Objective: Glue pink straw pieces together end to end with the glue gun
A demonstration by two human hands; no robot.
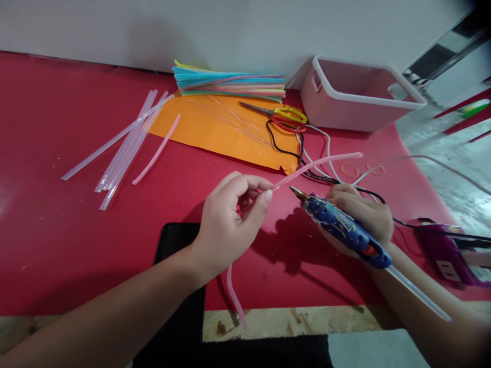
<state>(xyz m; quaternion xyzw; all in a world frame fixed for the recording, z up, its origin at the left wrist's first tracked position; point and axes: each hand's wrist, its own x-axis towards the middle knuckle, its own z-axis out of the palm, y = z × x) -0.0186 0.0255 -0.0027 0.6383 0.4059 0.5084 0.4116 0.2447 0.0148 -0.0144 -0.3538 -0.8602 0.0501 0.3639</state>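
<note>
Between thumb and fingertips, my left hand [233,220] pinches a pink pipe cleaner [322,161], which slants up to the right. Another pink length [235,296] hangs below that hand; whether it belongs to the same piece is hidden. My right hand [360,214] is wrapped round a blue glue gun [341,225] with a stained body. Its metal nozzle points up-left and sits close to the pink pipe cleaner, just right of my left fingertips. A clear glue stick [418,294] juts from the gun's back end.
Glue sticks [126,143] and a short pink pipe cleaner [157,151] lie left. Behind are an orange envelope [184,122], scissors [286,115], bundled pipe cleaners [230,82] and a pink bin [337,107]. Cords run right to a purple power strip [441,255]. A black tablet-like object [176,240] lies in front.
</note>
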